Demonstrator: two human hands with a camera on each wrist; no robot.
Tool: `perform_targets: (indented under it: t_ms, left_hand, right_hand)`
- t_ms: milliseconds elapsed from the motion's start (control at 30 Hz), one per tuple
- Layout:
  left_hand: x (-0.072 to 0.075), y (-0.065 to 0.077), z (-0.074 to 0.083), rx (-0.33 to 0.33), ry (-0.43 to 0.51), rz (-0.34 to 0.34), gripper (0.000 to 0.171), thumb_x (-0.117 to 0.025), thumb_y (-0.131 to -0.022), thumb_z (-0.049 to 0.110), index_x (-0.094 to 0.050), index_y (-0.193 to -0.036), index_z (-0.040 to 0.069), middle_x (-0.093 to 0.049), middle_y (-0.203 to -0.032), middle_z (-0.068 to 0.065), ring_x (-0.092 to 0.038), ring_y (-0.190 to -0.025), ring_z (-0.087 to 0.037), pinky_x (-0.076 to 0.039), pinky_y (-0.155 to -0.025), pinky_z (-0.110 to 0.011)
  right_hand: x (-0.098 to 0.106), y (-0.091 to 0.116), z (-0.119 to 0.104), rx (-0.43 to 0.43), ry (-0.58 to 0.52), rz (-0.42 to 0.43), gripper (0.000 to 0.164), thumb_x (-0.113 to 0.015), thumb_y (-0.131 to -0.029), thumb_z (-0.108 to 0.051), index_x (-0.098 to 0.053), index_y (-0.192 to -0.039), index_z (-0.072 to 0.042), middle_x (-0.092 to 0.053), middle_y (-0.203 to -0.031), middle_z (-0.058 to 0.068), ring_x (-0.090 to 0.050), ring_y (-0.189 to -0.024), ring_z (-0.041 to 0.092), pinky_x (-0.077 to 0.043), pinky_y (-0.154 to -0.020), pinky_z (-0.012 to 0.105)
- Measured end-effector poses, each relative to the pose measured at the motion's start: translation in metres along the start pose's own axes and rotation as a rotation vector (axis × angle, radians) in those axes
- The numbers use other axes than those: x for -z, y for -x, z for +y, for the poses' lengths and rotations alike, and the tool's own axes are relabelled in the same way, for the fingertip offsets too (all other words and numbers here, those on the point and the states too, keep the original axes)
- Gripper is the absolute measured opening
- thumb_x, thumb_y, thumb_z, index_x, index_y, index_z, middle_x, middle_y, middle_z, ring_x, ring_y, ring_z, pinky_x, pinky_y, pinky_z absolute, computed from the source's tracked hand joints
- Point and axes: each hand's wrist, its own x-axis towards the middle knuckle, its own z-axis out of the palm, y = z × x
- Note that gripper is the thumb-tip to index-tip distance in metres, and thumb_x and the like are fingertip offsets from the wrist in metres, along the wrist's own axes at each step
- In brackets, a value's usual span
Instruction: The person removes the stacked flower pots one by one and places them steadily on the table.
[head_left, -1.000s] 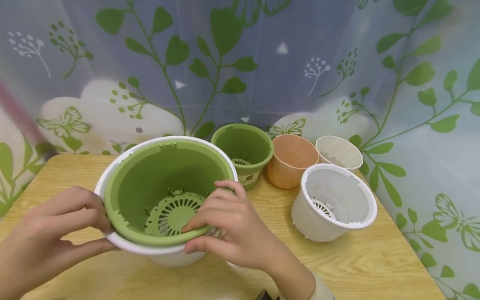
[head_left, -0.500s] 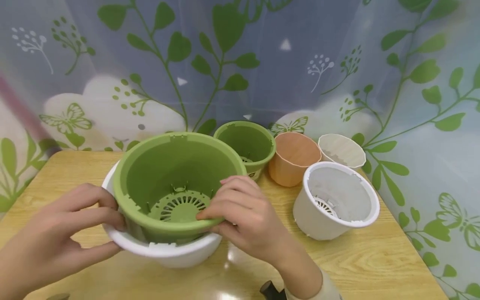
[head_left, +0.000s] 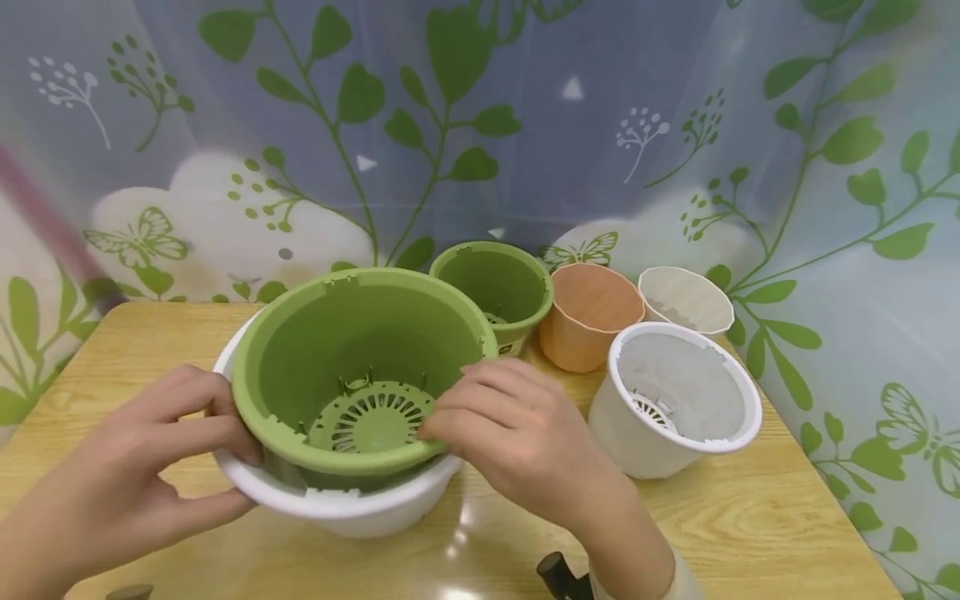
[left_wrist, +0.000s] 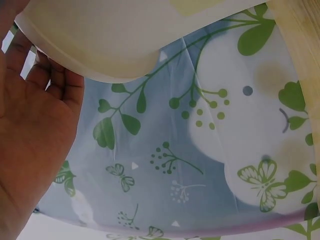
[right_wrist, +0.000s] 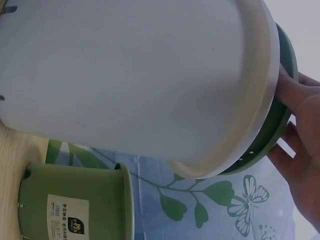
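A large green plastic flowerpot [head_left: 360,333] with a slotted bottom sits partly inside a large white flowerpot [head_left: 375,517]. Its rim stands above the white one, leaving a gap at the front. My left hand [head_left: 150,467] grips the white pot's rim on the left, with the thumb below it. On the right, my right hand [head_left: 517,425] pinches the green pot's rim, fingers over the inside. The right wrist view shows the thumb [right_wrist: 290,92] between the white rim and the green rim [right_wrist: 272,125]. From the left wrist, the white pot's outer wall [left_wrist: 110,40] shows above my palm.
Behind stand a smaller green pot [head_left: 491,287] with a label, an orange pot [head_left: 577,333] and a cream pot [head_left: 686,300]. A smaller white pot [head_left: 637,433] stands at the right of the wooden table [head_left: 720,533]. A dark cylindrical object [head_left: 557,575] shows at the front edge.
The green pot's rim has risen out of the white pot and shifted right, uncovering the white rim at the front. My right hand moved right with it; my left stayed on the white rim.
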Motion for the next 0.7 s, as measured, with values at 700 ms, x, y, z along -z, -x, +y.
perform_targets:
  t_ms: [700]
  left_hand:
    - [-0.001, -0.010, 0.007, -0.032, -0.026, 0.012, 0.021, -0.064, -0.096, 0.037, -0.067, -0.083, 0.021, -0.062, -0.091, 0.007, -0.049, -0.094, -0.008, -0.036, -0.091, -0.011]
  right_hand:
    - [0.012, 0.000, 0.011, 0.076, 0.013, 0.370, 0.015, -0.068, -0.093, -0.009, -0.069, -0.079, -0.005, -0.072, -0.079, 0.003, -0.068, -0.077, 0.022, -0.053, -0.086, 0.044]
